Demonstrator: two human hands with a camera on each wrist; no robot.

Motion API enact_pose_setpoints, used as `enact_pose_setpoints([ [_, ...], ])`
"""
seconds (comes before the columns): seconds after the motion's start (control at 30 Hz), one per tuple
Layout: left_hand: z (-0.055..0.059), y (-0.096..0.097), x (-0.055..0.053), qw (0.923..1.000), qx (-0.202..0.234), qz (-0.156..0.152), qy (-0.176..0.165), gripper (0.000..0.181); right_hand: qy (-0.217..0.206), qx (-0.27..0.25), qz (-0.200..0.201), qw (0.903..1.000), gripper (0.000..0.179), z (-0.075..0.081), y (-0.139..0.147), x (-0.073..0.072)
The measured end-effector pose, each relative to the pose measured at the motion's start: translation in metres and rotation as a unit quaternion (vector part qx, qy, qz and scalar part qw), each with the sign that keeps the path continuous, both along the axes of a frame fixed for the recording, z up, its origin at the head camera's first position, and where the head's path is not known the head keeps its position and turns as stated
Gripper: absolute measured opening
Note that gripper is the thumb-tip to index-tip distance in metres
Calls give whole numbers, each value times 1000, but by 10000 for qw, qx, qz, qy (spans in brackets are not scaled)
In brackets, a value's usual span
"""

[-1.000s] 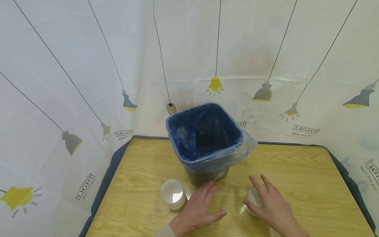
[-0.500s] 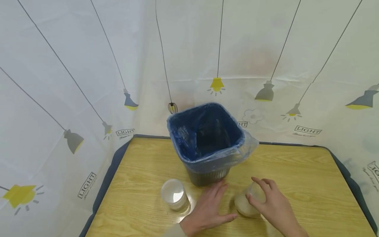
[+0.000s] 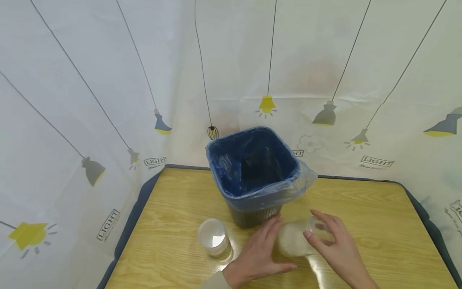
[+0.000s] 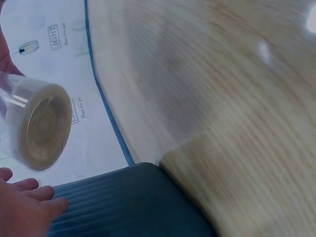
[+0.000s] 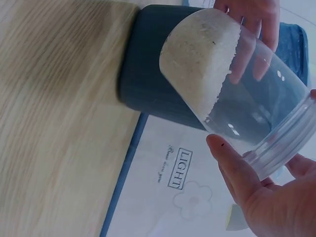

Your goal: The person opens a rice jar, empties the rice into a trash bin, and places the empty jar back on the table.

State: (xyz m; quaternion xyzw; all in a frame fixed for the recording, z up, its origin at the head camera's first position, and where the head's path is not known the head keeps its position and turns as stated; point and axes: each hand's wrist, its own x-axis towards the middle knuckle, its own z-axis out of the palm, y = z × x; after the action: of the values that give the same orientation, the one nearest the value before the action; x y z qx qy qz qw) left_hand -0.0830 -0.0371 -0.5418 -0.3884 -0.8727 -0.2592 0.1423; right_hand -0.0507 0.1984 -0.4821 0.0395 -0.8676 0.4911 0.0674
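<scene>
A clear jar (image 3: 293,240) part filled with pale, rice-like grains is tilted well over, its base towards the left hand. My right hand (image 3: 341,249) grips it round the ridged neck end, thumb on one side and fingers on the other. In the right wrist view the grains (image 5: 200,59) lie heaped in the base end. My left hand (image 3: 258,255) is spread with its fingers extended beside the jar's base; in the left wrist view a gap separates its fingers (image 4: 34,195) from the jar. Another clear jar (image 3: 212,239) stands upright on the table, left of the left hand.
A dark bin (image 3: 252,218) lined with a blue translucent bag (image 3: 285,192) stands just beyond both hands. The wooden table (image 3: 375,224) has dark-edged borders. White sheeting (image 3: 238,60) printed with lamps rises behind and at both sides.
The right hand has taken hold of its jar, which has lifted and tipped from upright to nearly lying, base leftward. The left hand has shifted right, away from the other jar.
</scene>
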Motion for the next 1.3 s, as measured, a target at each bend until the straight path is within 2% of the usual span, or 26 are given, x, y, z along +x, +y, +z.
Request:
enact_pose_setpoints([
  [0.3, 10, 15, -2, 9990, 17, 224, 399, 129, 377, -55, 100, 9992, 53, 9, -9, 6],
  [0.47, 11, 18, -5, 9946, 47, 268, 999, 136, 542, -150, 162, 9983, 54, 11, -13, 6],
  [0.6, 14, 17, -7, 9867, 83, 258, 1605, 132, 641, -268, 223, 9973, 54, 14, -18, 8],
  [0.7, 16, 16, -8, 9812, 142, 264, 1904, 129, 743, -397, 284, 9960, 55, 16, -22, 9],
  [0.87, 18, 17, -9, 9819, 147, 352, 1857, 129, 843, -506, 253, 9948, 56, 15, -25, 7],
  [1.0, 17, 19, -8, 9835, 146, 479, 1737, 121, 884, -431, 203, 9949, 55, 15, -27, 5],
  [1.07, 16, 20, -7, 9835, 184, 551, 1711, 116, 917, -241, 217, 9953, 54, 16, -28, 4],
  [1.17, 16, 20, -6, 9814, 257, 715, 1764, 112, 1072, 496, 168, 9929, 53, 18, -28, 3],
  [1.3, 17, 19, -6, 9731, 196, 1038, 2046, 108, 1188, 1475, 8, 9819, 57, 23, -26, 3],
])
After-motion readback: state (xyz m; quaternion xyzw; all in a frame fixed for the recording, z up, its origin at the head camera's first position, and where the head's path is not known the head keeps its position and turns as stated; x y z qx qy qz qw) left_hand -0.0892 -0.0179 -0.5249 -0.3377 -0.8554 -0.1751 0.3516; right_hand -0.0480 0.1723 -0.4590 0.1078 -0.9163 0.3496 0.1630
